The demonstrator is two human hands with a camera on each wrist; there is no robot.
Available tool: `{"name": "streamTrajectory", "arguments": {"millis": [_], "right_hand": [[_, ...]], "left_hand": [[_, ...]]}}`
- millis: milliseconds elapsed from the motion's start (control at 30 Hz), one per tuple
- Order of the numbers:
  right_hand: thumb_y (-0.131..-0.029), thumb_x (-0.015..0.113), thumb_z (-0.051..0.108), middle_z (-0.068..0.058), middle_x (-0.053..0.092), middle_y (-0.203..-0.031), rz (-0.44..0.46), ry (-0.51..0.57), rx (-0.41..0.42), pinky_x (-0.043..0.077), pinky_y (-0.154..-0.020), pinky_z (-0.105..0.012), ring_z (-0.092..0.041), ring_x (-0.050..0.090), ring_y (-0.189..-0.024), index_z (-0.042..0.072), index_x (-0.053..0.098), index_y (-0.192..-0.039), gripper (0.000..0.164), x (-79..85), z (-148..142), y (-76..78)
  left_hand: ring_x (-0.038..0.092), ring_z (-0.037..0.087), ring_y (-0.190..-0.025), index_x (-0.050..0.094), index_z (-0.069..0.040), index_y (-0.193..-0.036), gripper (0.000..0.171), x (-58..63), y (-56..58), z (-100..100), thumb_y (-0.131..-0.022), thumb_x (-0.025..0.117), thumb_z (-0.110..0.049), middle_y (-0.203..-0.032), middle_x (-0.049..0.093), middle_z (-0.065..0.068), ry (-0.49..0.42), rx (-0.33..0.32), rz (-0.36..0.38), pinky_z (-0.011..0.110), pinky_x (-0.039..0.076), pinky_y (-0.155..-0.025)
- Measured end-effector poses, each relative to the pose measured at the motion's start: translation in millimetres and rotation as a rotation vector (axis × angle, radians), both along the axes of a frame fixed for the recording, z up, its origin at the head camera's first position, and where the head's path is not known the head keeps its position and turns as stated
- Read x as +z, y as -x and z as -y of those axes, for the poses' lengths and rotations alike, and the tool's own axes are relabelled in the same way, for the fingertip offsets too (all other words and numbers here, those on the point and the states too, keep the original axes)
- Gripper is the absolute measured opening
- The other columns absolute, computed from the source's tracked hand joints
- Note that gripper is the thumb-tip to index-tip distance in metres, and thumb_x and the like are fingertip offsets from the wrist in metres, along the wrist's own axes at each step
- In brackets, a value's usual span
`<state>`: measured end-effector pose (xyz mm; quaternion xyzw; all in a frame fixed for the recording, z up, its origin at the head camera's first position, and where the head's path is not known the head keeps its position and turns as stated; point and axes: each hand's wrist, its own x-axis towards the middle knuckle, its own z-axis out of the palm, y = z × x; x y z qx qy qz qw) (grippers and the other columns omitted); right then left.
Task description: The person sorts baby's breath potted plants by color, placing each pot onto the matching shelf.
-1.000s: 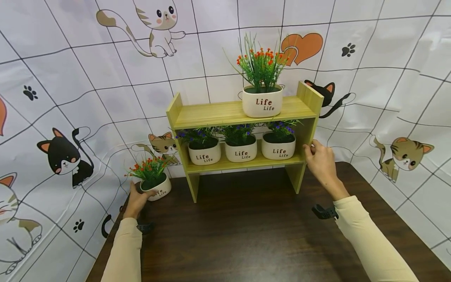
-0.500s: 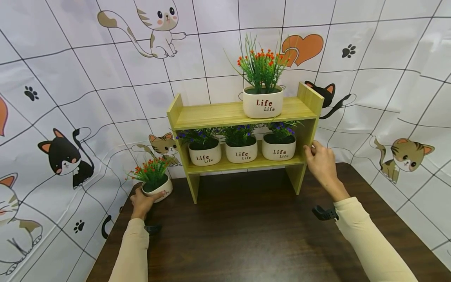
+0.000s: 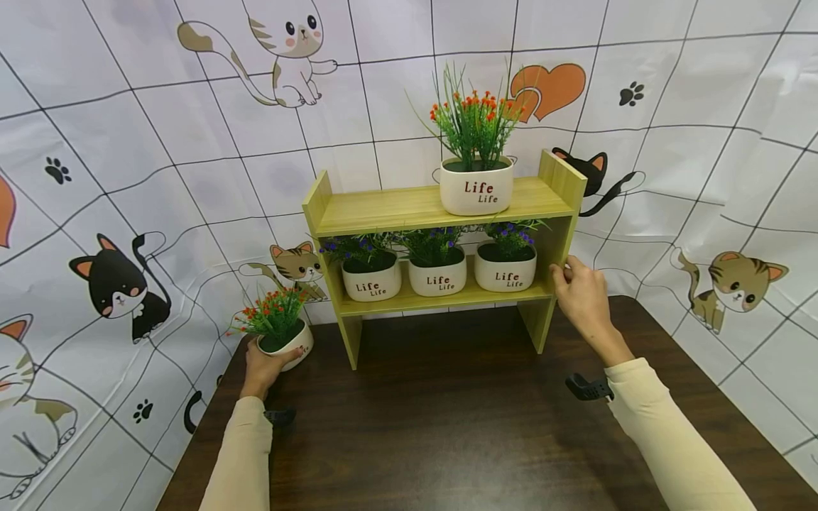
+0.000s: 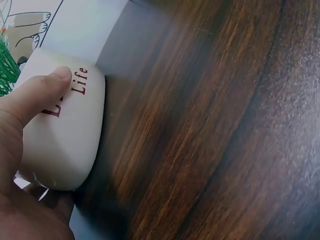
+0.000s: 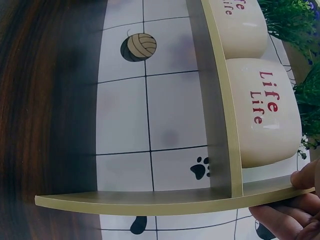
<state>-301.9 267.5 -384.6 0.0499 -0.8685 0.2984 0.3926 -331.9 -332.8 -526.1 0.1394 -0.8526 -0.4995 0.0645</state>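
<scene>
My left hand (image 3: 263,367) grips a white oval flowerpot (image 3: 302,343) with orange-red artificial flowers at the table's far left corner. In the left wrist view the thumb lies across the "Life" lettering on the pot (image 4: 75,132), whose base is close over the table; other fingers are partly hidden behind it. On the right, my right hand (image 3: 583,294) pinches the front edge of the wooden shelf's (image 3: 377,207) right side panel, thumb inside and fingers outside, as the right wrist view shows at the panel (image 5: 165,206).
On the shelf's top board, right of centre, stands a pot with orange flowers (image 3: 476,188). Three pots with purple flowers, including a middle one (image 3: 437,273), line the lower board. The dark wooden table (image 3: 441,426) meets a cat-patterned wall covering (image 3: 396,92) behind and at both sides.
My left hand has drawn in closer round the flowerpot, its thumb farther across the front, and the pot has shifted slightly right. My right hand keeps its place on the shelf panel.
</scene>
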Motion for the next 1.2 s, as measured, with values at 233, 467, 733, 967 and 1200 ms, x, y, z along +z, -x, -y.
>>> {"name": "streamTrajectory", "arguments": {"millis": [233, 467, 733, 967, 1200], "right_hand": [[-0.102, 0.065, 0.006, -0.016, 0.065, -0.054, 0.007, -0.004, -0.004, 0.033, -0.049, -0.033, -0.018, 0.039, -0.046, -0.008, 0.067, -0.089, 0.019, 0.3, -1, -0.2], [-0.102, 0.066, 0.005, -0.019, 0.069, -0.058, 0.013, -0.006, -0.006, 0.038, -0.051, -0.037, -0.022, 0.045, -0.046, -0.01, 0.069, -0.092, 0.018, 0.5, -1, 0.3], [-0.103, 0.065, 0.006, -0.02, 0.072, -0.062, 0.028, -0.001, -0.002, 0.04, -0.053, -0.038, -0.023, 0.048, -0.047, -0.01, 0.069, -0.095, 0.019, 1.1, 0, -0.5], [-0.103, 0.065, 0.007, -0.022, 0.072, -0.063, 0.024, -0.005, -0.005, 0.039, -0.052, -0.038, -0.024, 0.048, -0.047, -0.01, 0.069, -0.095, 0.019, 0.7, -2, 0.1], [-0.103, 0.065, 0.007, -0.024, 0.074, -0.069, 0.022, -0.007, -0.004, 0.046, -0.055, -0.049, -0.03, 0.053, -0.05, -0.01, 0.069, -0.095, 0.019, -0.8, -1, 2.0]], "left_hand": [[0.025, 0.052, -0.157, -0.008, 0.004, -0.166, 0.125, 2.6, -0.6, -3, -0.091, 0.085, -0.034, -0.17, 0.015, 0.039, -0.07, -0.001, 0.022, 0.063, 0.025, -0.13], [0.023, 0.053, -0.158, -0.005, 0.005, -0.167, 0.126, 3.1, -3.1, -5, -0.09, 0.086, -0.035, -0.171, 0.015, 0.037, -0.021, 0.019, 0.015, 0.064, 0.025, -0.129], [0.028, 0.051, -0.156, 0.004, 0.003, -0.168, 0.129, 2.6, -4.3, -1, -0.084, 0.09, -0.044, -0.17, 0.023, 0.035, 0.022, 0.055, 0.023, 0.064, 0.028, -0.128], [0.034, 0.047, -0.156, 0.015, -0.002, -0.169, 0.124, 12.2, -7.6, 4, -0.082, 0.092, -0.045, -0.17, 0.032, 0.028, 0.03, 0.071, -0.038, 0.062, 0.031, -0.128], [0.04, 0.045, -0.151, 0.013, -0.003, -0.17, 0.124, 22.3, -13.5, 8, -0.084, 0.09, -0.049, -0.168, 0.034, 0.028, 0.025, 0.07, -0.051, 0.063, 0.034, -0.126]]}}
